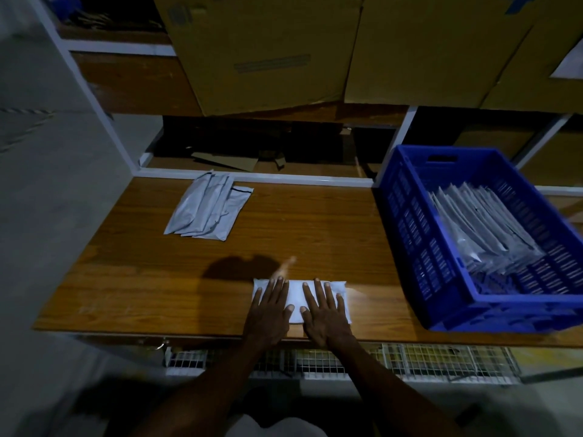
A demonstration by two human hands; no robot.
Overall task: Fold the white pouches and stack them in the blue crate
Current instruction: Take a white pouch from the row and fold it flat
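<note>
Both hands lie flat on a white pouch (299, 299) near the front edge of the wooden bench (157, 279), a little right of its middle. The left hand (270, 313) presses the left half of the pouch with fingers straight and slightly spread, the fingertips reaching the far edge of the pouch. The right hand (325, 310) presses the right half in the same way, fingers straight and spread, thumb turned inward toward the other thumb. Neither hand curls round anything; the palms sit at the near edge of the pouch and partly over the front edge of the bench.

A loose pile of unfolded pouches (208, 205) lies toward the back edge of the bench, left of the middle, well apart from the hands. A blue crate (410, 222) stands on the right end of the bench, its near right corner overhanging the front edge. Inside it a row of folded pouches (482, 225) leans overlapping along its length.

Behind the bench stand large cardboard boxes (268, 52) on white shelving. Below the front edge runs a white wire grid (394, 357).
</note>
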